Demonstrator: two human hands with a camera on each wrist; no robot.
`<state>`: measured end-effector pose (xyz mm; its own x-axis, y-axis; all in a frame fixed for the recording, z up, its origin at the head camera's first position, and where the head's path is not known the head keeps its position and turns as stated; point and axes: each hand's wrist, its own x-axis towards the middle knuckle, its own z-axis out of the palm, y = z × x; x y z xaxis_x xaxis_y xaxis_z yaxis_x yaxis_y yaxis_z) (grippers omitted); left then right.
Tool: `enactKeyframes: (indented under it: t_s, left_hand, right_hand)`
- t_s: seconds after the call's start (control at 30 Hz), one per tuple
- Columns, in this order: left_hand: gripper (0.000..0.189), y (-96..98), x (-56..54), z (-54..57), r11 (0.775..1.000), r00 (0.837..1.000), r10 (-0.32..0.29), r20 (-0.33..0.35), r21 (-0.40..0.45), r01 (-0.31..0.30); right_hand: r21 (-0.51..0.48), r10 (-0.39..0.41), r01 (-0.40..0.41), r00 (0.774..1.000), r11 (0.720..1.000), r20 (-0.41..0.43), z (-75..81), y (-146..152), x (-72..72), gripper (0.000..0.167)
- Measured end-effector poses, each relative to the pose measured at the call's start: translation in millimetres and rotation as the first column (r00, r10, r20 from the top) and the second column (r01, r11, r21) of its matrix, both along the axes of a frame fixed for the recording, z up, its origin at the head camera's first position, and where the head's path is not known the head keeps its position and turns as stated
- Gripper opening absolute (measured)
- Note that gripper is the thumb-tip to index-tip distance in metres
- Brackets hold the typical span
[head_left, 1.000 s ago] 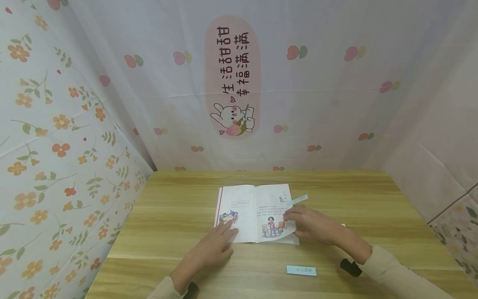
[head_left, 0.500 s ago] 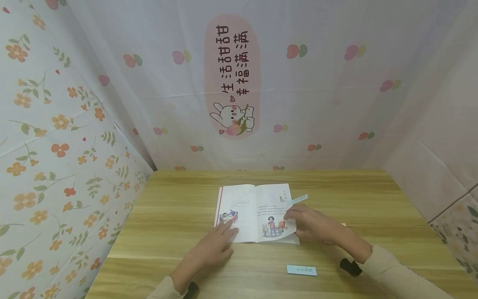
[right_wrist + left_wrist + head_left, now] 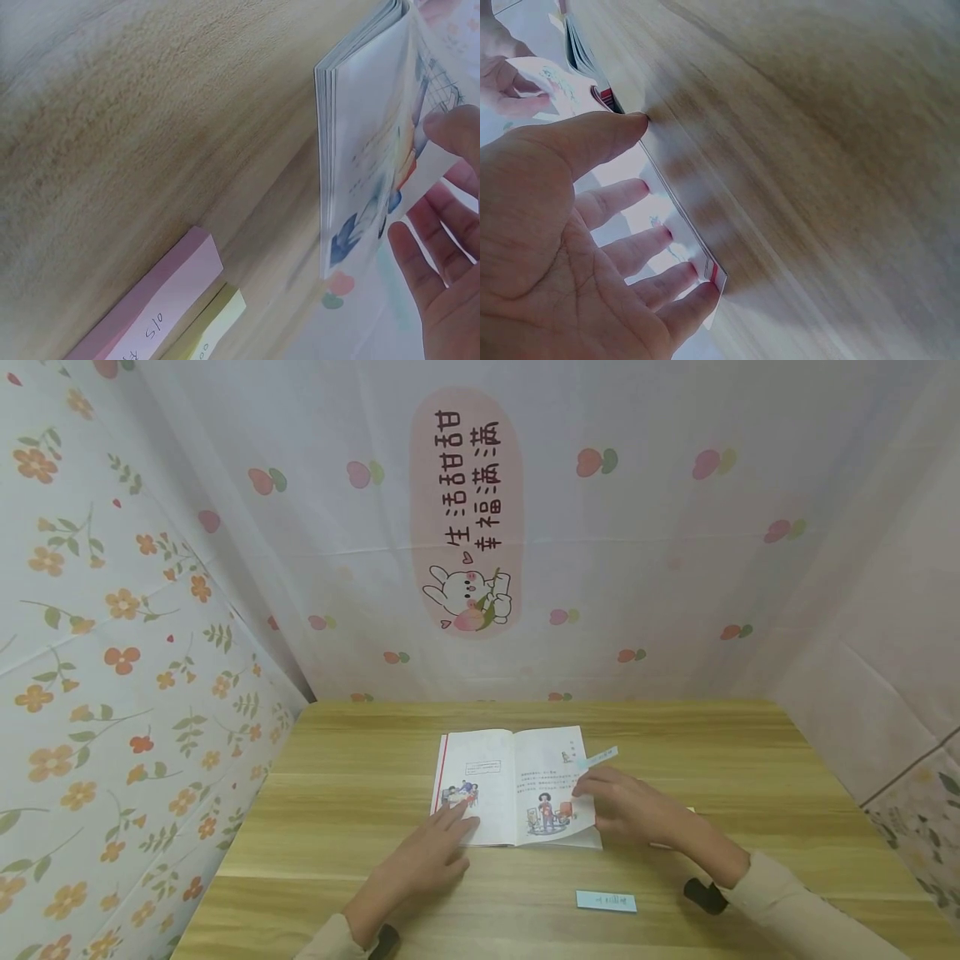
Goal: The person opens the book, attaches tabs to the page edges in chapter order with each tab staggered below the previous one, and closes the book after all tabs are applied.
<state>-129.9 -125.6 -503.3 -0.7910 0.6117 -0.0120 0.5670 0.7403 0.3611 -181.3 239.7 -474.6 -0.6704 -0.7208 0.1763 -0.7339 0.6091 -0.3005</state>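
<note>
An open book (image 3: 491, 827) with printed text and coloured pictures lies on the wooden table. My left hand (image 3: 423, 856) rests on the lower part of its left page, fingers spread and fairly straight; in the left wrist view, the fingertips lie along the book's edge. My right hand (image 3: 633, 806) pinches the outer edge of the right-hand page (image 3: 543, 777), which is raised a little above the pages beneath. In the right wrist view the thumb is on the printed side, the other fingers behind. A pale blue sticky strip (image 3: 602, 759) with handwriting juts out from that page's outer edge.
Nearer the table's front lies a pale blue sticky-note pad (image 3: 606, 902) with writing. A pink pad (image 3: 165, 300) and a yellow pad (image 3: 217, 319) lie on the table in the right wrist view. Patterned curtains (image 3: 637, 568) stand behind the table.
My right fingertips and the page edge they pinch have shifted very slightly to the right. My left hand stays where it was.
</note>
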Motion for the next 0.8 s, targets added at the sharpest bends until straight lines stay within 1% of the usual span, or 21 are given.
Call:
enactKeyframes:
  t_s: [0.2, 0.4, 0.5, 0.67, 0.8]
  left_hand:
    - [0.056, 0.6, -0.4, -0.3, 1.0, 1.0, 0.004, 0.005, 0.002, -0.005]
    - [0.057, 1.0, -0.6, 2.2, 1.0, 1.0, 0.005, 0.014, -0.001, -0.005]
    - [0.057, 1.1, -0.7, 3.4, 1.0, 1.0, 0.004, 0.014, -0.007, -0.004]
    - [0.057, 0.8, -0.7, 3.1, 1.0, 1.0, 0.003, 0.012, -0.013, -0.003]
    - [0.057, 0.4, -0.9, 1.7, 1.0, 1.0, 0.003, 0.008, -0.019, -0.003]
  right_hand:
    - [-0.01, -0.008, 0.007, 1.0, 1.0, -0.014, -1.8, 1.5, -1.9, 0.036]
    - [-0.028, 0.009, -0.01, 0.999, 1.0, -0.05, 1.3, 0.0, -4.5, 0.035]
    - [-0.036, 0.016, -0.018, 0.998, 0.999, -0.067, 5.5, -4.1, -6.6, 0.034]
    - [-0.058, 0.018, -0.023, 0.996, 0.998, -0.083, 17.1, -15.2, -8.4, 0.033]
    - [-0.109, 0.061, -0.077, 0.987, 0.991, -0.146, 25.4, -24.9, -10.9, 0.037]
